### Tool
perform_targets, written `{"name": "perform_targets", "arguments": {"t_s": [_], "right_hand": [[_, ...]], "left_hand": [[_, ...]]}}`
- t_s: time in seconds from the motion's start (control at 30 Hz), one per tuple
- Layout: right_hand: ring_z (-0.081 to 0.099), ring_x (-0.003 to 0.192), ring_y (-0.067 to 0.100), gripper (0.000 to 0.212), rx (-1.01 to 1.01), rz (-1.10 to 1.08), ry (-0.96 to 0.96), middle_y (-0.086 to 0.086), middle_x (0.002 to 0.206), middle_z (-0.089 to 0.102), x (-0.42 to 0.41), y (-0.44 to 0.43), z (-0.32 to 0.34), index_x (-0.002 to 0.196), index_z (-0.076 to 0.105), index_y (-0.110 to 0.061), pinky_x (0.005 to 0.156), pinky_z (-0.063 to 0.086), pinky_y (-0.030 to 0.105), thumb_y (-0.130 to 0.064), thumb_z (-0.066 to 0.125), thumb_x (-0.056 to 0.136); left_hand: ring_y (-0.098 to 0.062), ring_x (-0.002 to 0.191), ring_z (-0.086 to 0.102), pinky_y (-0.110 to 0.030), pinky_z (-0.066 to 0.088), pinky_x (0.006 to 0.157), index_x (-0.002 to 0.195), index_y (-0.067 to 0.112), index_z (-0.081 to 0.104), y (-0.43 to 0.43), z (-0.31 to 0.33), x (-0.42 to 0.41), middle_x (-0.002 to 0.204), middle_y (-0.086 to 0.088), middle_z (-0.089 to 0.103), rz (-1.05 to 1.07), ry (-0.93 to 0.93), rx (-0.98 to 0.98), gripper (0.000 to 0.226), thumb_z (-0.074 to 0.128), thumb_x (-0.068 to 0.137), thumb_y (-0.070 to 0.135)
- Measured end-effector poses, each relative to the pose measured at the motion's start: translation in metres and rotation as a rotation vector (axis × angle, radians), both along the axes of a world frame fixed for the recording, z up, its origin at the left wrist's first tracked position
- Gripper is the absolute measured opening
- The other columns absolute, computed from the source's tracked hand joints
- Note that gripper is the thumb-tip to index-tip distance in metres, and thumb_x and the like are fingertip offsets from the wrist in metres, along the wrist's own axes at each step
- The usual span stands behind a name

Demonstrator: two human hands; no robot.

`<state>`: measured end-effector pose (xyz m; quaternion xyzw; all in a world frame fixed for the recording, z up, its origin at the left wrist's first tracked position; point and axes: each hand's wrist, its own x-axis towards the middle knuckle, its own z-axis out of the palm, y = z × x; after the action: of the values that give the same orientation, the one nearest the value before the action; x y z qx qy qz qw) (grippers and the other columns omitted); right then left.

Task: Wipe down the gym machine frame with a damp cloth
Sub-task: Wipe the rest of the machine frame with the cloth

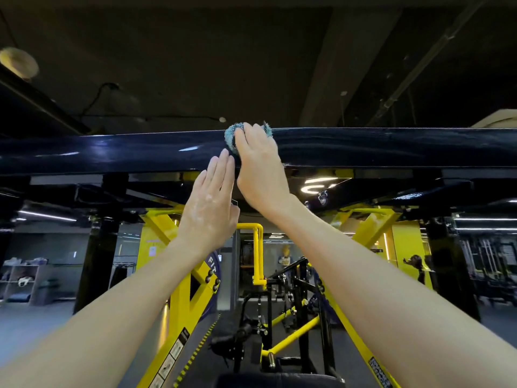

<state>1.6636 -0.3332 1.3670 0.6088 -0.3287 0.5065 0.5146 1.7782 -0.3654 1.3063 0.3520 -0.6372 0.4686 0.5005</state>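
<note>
Mid-wipe, we judge: our right hand clasps a teal cloth on the black overhead crossbeam. Our left hand, fingers straight, hovers at its seven o'clock. Next, probably a firm sideways stroke.

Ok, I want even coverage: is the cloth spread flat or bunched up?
Bunched up. The blue cloth pokes out as a wad either side of the right hand pressing it on the black crossbar.
</note>
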Motion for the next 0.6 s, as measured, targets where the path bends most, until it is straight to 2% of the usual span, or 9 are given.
{"name": "perform_targets", "arguments": {"t_s": [0.17,0.43,0.6], "right_hand": [[0.037,0.140,0.030,0.059,0.017,-0.047,0.034,0.016,0.147,0.044,-0.023,0.005,0.000,0.143,0.042,0.000,0.118,0.027,0.041,0.000,0.062,0.088],[0.039,0.138,0.032,0.047,-0.052,-0.115,-0.285,0.018,0.148,0.041,-0.098,0.030,-0.011,0.143,0.039,0.001,0.110,0.037,0.043,-0.003,0.046,0.097],[0.043,0.132,0.035,0.045,-0.096,-0.180,-0.367,0.020,0.143,0.044,-0.082,0.022,-0.010,0.141,0.041,0.003,0.103,0.043,0.047,-0.003,0.046,0.097]], "left_hand": [[-0.032,0.149,0.023,-0.041,0.021,0.120,0.154,-0.002,0.022,0.002,0.001,0.008,0.161,-0.021,0.020,0.005,-0.047,-0.001,0.082,0.060,0.083,0.008],[-0.031,0.150,0.021,-0.040,0.022,0.122,0.155,-0.001,0.021,-0.001,0.002,0.014,0.162,-0.019,0.020,-0.048,-0.085,-0.015,0.080,0.053,0.083,0.011],[-0.031,0.150,0.021,-0.040,0.022,0.122,0.155,-0.001,0.020,-0.005,0.002,0.012,0.162,-0.019,0.019,-0.103,-0.085,-0.017,0.081,0.056,0.083,0.014]]}}
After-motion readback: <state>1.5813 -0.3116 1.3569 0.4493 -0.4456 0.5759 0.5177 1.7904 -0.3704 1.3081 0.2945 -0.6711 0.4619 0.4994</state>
